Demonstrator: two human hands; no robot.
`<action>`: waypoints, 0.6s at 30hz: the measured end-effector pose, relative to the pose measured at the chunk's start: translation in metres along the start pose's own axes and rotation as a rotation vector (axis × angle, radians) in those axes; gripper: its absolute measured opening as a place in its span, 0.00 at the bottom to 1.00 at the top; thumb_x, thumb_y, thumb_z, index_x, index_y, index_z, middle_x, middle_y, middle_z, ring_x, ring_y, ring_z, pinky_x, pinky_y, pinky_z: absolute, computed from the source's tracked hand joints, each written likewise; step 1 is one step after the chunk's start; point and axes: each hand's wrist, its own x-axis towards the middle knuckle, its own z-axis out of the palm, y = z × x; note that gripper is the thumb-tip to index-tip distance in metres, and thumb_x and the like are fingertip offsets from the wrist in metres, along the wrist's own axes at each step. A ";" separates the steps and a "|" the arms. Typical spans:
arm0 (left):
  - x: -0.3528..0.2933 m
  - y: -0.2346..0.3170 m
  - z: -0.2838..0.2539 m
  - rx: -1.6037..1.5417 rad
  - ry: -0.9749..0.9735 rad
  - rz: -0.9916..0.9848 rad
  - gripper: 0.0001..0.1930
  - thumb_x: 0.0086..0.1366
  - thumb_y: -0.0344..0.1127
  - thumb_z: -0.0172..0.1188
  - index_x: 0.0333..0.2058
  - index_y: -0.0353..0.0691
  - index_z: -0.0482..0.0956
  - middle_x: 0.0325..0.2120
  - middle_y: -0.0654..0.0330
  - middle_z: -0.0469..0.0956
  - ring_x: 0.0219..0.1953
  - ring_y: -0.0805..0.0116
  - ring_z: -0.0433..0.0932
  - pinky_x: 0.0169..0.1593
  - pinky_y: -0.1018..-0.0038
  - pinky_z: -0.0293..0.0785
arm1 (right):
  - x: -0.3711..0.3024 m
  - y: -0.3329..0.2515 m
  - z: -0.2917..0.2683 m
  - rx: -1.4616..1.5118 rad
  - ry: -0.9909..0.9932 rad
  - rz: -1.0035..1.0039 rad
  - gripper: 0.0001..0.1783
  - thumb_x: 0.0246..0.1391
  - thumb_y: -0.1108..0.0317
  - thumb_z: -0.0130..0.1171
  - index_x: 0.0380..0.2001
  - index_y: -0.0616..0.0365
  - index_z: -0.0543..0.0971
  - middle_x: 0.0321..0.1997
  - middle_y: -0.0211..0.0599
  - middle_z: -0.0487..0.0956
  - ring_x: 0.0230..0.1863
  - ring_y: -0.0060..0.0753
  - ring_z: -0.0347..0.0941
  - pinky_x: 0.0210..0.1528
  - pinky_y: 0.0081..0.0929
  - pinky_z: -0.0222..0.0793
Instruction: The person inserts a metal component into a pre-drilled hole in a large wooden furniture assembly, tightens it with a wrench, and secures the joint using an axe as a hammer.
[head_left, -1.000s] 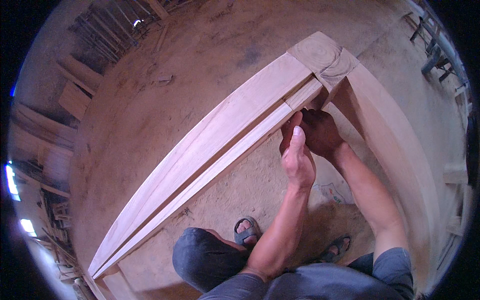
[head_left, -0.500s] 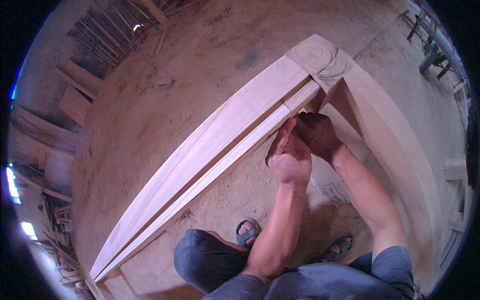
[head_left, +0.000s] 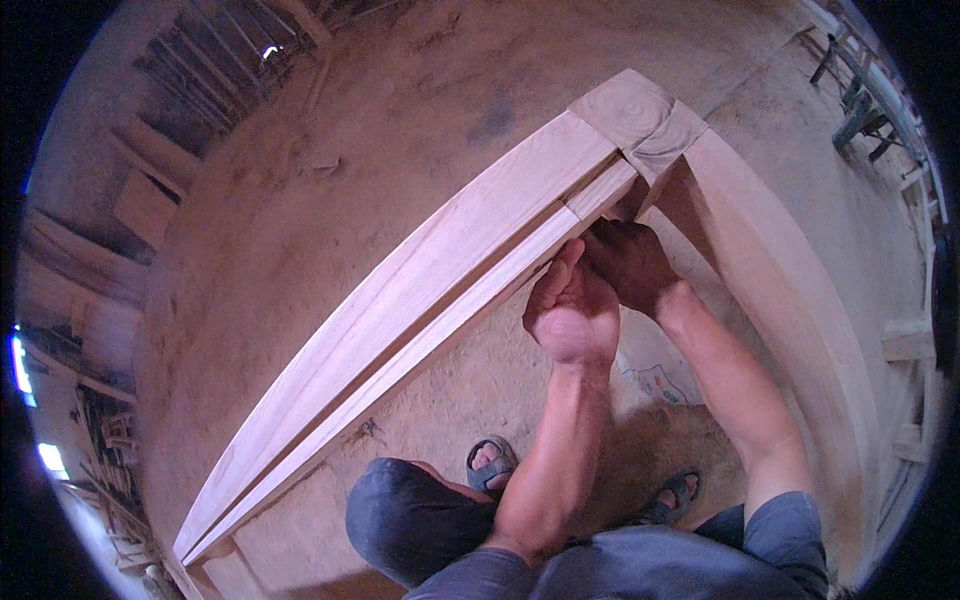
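Note:
A pale wooden frame slants across the view, its two broad rails, the left rail (head_left: 400,290) and the right rail (head_left: 790,250), meeting at a corner block (head_left: 628,108). A narrower wooden strip (head_left: 455,300) runs along the inner side of the left rail, with a groove between them. Just below this strip, near the corner, my left hand (head_left: 572,312) is closed with its thumb up. My right hand (head_left: 635,268), closed and in shadow, sits against it. Both hands' fingertips are hidden under the strip, so whatever they grip cannot be made out.
Under the frame a white printed sack (head_left: 655,365) lies on the dirt floor (head_left: 400,130), by my sandalled feet. Boards (head_left: 150,205) and timber lean along the left side. A bench-like stand (head_left: 865,110) is at the far right.
Both hands have shifted slightly, the left one a little down and to the left, staying close together under the strip. The frame keeps its place.

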 end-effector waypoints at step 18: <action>-0.028 0.039 0.094 1.010 -0.364 0.828 0.22 0.58 0.22 0.43 0.49 0.29 0.77 0.60 0.40 0.71 0.65 0.48 0.68 0.71 0.56 0.57 | -0.027 -0.014 0.020 -0.053 -0.062 0.104 0.31 0.48 0.67 0.59 0.59 0.49 0.72 0.28 0.39 0.77 0.25 0.41 0.76 0.26 0.42 0.73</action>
